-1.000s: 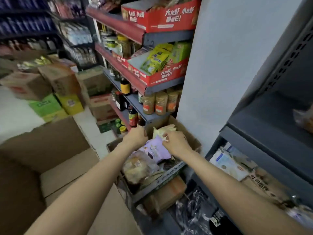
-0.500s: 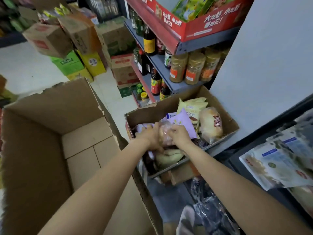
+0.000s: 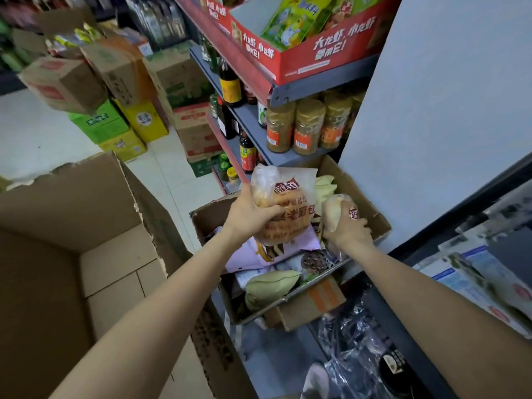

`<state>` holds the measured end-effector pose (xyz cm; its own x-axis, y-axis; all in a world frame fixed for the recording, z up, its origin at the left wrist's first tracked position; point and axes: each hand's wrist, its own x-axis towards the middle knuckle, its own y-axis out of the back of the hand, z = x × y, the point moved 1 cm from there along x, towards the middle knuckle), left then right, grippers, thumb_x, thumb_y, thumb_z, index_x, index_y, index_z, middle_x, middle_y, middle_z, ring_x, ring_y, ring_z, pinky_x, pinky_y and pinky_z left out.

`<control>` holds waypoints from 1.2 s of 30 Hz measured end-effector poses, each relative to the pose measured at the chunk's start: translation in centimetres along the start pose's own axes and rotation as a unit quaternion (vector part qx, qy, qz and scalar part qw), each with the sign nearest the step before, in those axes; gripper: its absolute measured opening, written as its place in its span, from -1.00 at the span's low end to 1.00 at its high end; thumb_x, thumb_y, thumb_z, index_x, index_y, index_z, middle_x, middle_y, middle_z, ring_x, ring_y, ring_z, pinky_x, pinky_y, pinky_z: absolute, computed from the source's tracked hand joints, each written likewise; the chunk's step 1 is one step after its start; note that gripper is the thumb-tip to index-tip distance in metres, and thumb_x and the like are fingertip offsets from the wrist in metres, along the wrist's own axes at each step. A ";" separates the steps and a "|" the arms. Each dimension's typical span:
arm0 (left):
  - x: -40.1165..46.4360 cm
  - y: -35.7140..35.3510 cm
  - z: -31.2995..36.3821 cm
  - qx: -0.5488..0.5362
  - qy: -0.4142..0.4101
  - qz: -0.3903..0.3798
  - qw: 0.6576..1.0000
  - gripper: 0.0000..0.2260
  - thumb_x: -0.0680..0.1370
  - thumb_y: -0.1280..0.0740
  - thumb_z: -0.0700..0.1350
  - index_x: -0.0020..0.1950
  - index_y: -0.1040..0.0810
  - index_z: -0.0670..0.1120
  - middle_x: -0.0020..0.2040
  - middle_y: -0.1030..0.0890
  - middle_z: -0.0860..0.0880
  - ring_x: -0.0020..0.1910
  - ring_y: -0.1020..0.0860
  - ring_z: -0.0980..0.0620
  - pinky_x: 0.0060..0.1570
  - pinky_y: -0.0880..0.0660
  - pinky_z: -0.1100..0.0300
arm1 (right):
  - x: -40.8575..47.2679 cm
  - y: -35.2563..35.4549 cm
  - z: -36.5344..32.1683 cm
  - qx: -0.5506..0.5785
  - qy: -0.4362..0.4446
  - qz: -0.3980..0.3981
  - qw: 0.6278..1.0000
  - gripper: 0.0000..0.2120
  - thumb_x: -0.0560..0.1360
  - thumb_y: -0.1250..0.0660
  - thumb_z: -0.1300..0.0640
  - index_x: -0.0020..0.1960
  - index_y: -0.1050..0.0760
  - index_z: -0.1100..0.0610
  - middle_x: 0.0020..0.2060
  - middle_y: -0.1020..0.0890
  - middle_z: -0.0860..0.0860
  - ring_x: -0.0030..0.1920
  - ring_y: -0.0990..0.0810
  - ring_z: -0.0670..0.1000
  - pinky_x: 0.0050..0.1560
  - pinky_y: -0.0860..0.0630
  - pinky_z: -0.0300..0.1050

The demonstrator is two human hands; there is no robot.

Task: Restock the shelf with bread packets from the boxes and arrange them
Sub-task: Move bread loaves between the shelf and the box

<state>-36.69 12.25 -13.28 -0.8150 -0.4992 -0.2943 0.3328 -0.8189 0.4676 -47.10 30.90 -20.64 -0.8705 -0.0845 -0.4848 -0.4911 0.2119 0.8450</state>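
here, left hand (image 3: 250, 215) grips a clear bread packet (image 3: 283, 210) w/ red lettering, fingers curled round its left side, holding it up above the small cardboard box (image 3: 371, 207). right hand (image 3: 347, 230) is clamped on a 2nd bread packet (image 3: 336, 210), smaller, at the box's right edge, low inside the box. box contents: a lilac packet (image 3: 250, 254) in the middle, pale yellow-green packets (image 3: 270, 285) at the near edge & another at the far corner, a dark round-print pack near the right. big open carton (image 3: 72, 226) to the left, only its bare inside showing. shelf above: red tray (image 3: 313, 50) w/ green snack bags, below it a row of orange-labelled jars (image 3: 308, 126), dark bottles to their left.
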 end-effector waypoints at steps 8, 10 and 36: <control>-1.3 2.2 2.5 -0.028 0.010 0.104 0.994 -0.49 0.42 -0.44 -0.07 0.25 -0.29 -0.17 0.06 -0.50 -0.07 0.12 -0.53 -0.13 0.12 -0.52 -0.03 | -6.5 5.7 -1.9 0.332 0.093 0.149 0.927 -0.24 0.47 -0.29 -0.20 0.51 0.05 -0.09 0.34 -0.41 0.17 0.27 -0.45 0.25 0.18 -0.42 0.06; -2.2 3.1 3.8 -0.017 0.011 0.123 0.992 -0.44 0.42 -0.44 -0.04 0.29 -0.27 -0.20 0.10 -0.52 -0.12 0.11 -0.54 -0.15 0.07 -0.52 0.00 | -9.7 7.6 -3.2 0.374 0.147 0.157 0.902 -0.18 0.48 -0.34 -0.04 0.53 0.11 0.00 0.41 -0.35 0.11 0.35 -0.39 0.19 0.27 -0.35 0.01; -21.8 1.9 26.1 -0.128 -0.284 -0.050 0.949 -0.54 0.30 -0.29 0.21 0.09 -0.59 0.00 0.03 -0.62 -0.04 0.03 -0.59 -0.07 0.04 -0.54 0.01 | -34.1 23.7 8.0 0.668 0.233 0.212 0.675 -0.12 0.10 -0.60 -0.16 0.28 -0.41 0.20 0.12 -0.63 0.09 0.11 -0.64 0.04 0.14 -0.56 0.03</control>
<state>-30.64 28.96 15.84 -0.9487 -0.2411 0.2044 0.2848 -0.9325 0.2222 -28.81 46.56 14.10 -0.9920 0.0293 0.1230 0.0013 0.9751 -0.2220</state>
